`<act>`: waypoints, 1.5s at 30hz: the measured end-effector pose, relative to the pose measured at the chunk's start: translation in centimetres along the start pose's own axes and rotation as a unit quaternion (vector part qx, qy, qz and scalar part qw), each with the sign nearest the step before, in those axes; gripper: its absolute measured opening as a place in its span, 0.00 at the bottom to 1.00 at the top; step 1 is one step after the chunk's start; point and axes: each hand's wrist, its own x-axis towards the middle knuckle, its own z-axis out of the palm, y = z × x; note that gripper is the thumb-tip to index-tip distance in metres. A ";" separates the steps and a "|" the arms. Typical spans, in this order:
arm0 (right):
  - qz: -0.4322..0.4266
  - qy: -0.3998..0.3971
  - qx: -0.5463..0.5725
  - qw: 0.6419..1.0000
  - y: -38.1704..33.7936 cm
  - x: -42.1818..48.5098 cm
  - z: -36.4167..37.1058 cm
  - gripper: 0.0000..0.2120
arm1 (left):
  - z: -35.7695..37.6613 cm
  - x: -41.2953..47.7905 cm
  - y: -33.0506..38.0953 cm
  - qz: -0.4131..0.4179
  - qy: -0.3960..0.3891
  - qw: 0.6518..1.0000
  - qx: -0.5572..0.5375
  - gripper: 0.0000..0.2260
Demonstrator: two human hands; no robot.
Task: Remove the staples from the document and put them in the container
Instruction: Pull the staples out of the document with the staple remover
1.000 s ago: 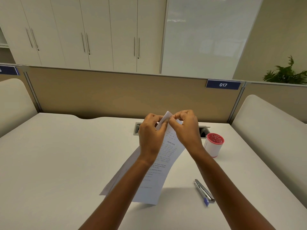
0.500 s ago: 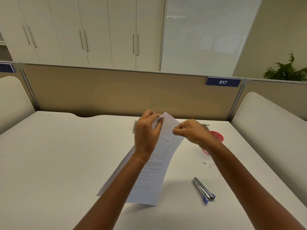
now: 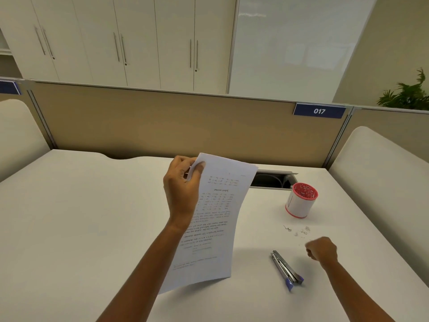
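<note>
- Since half a second ago, the right hand [image 3: 321,251] has left the document's top edge and dropped low over the white desk [image 3: 81,217], well to the right of the document; the left hand has kept its hold.
- The left hand [image 3: 182,191] pinches the stapled document [image 3: 214,217] at its upper left corner, thumb on the printed face, fingers behind.
- The document hangs in the air above the desk. Its long axis runs from the top edge, far from the person, down to the bottom edge, near the person, leaning a little to the left at the bottom. The print reads upside down to the camera.
- The right hand is curled into a loose fist with fingertips drawn together; whether it holds a staple cannot be told.
- A red-rimmed white container [image 3: 301,201] stands upright on the desk to the right of the document, past the right hand, with small metal bits inside.
- A few loose staples [image 3: 298,230] lie on the desk between the container and the right hand.
- A metal staple remover with blue tips [image 3: 286,270] lies flat on the desk, right of the document's lower edge and just left of the right hand, its blue end towards the person.
- An open cable slot [image 3: 271,180] sits in the desk behind the document's top right corner.
- A tan partition [image 3: 162,126] with a blue "017" sign [image 3: 319,110] stands beyond the document.
</note>
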 end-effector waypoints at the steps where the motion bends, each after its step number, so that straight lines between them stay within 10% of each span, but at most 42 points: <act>1: 0.012 0.007 0.010 1.000 0.2 0.2 -0.1 0.12 | -0.1 0.0 0.0 0.002 0.000 1.000 0.000 0.05; 13: -0.064 0.038 0.244 0.967 -1.8 -2.0 -1.3 0.07 | -0.5 0.4 0.0 -0.001 -0.005 0.999 -0.043 0.07; 17: -0.186 -0.152 0.239 0.941 -4.9 -6.0 -0.8 0.12 | -1.1 0.6 0.6 -0.033 -0.041 0.994 -0.098 0.10; 21: -0.284 -0.312 0.215 0.881 -7.7 -9.6 0.0 0.40 | -1.8 0.5 0.9 -0.062 -0.072 0.982 -0.162 0.08; 27: -0.313 -0.213 0.343 0.860 -9.7 -12.5 1.9 0.05 | -2.8 0.5 0.0 -0.090 -0.064 0.973 -0.203 0.03; 45: -0.324 -0.192 0.281 0.883 -6.8 -13.4 7.2 0.09 | -4.4 -2.7 -7.8 -0.211 -0.243 0.941 -0.101 0.22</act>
